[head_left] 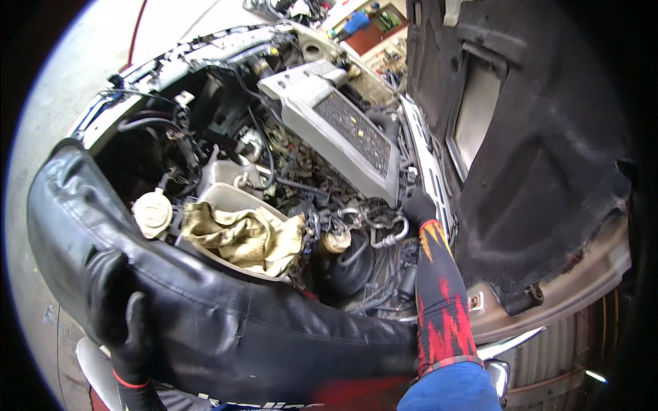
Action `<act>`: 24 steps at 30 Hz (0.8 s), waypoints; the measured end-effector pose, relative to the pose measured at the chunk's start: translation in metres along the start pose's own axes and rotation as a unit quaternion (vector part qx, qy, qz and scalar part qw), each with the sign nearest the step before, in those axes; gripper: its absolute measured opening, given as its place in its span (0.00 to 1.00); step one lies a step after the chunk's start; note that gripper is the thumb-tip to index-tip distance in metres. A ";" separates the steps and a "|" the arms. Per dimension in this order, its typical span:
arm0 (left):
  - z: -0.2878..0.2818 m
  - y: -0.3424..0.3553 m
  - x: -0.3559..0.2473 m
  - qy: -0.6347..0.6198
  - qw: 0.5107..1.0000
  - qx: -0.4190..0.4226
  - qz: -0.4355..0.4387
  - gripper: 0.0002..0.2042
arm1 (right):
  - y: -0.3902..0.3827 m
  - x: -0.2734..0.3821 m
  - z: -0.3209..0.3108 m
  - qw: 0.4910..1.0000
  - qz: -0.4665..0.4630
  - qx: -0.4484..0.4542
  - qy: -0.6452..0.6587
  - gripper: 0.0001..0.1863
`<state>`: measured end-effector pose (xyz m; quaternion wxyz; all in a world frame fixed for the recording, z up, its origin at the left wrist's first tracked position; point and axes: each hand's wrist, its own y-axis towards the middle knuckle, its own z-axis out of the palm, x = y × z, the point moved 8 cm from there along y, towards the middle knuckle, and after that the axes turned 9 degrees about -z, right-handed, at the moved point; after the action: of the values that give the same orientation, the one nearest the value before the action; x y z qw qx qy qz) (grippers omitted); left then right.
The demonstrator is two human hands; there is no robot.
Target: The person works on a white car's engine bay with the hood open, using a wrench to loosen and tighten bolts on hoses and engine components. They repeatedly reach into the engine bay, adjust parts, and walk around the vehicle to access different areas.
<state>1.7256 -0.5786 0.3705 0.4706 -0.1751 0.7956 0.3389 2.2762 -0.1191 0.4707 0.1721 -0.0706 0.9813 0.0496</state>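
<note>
My left hand [120, 308], in a black glove, is against the black fender cover [199, 308] at the left. Its fingers are stretched out with the thumb apart, and nothing is in it. My right hand [417, 204], also dark-gloved, reaches into the engine bay beside the lower right corner of a grey intercooler [291, 96] with a finned core. Its fingers blend into the dark parts there, so their grip is hidden. Just left of it lies a bent metal pipe [389, 240]. A crumpled yellowish cloth [247, 236] lies over a pale plastic container [236, 198].
The raised hood [541, 157] with dark lining stands along the right. A round cream cap [152, 214] sits near the left fender. A yellowish reservoir [336, 241] is by the near edge. Hoses and wiring fill the bay. At the far top, a person in blue [355, 24] is visible.
</note>
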 end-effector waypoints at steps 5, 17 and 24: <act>0.000 0.004 -0.012 0.017 0.999 -0.016 0.026 0.21 | 0.027 -0.002 0.014 0.997 -0.039 -0.065 -0.031 0.16; -0.001 0.005 -0.017 0.040 0.997 -0.057 0.034 0.23 | 0.031 0.022 0.011 0.993 -0.017 -0.008 -0.115 0.15; -0.002 0.005 -0.018 0.050 0.996 -0.068 0.032 0.24 | 0.001 0.017 -0.006 0.992 -0.042 -0.051 -0.104 0.14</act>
<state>1.7308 -0.5773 0.3888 0.4064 -0.1979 0.7985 0.3976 2.2577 -0.1205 0.4706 0.2710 -0.1144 0.9506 0.0992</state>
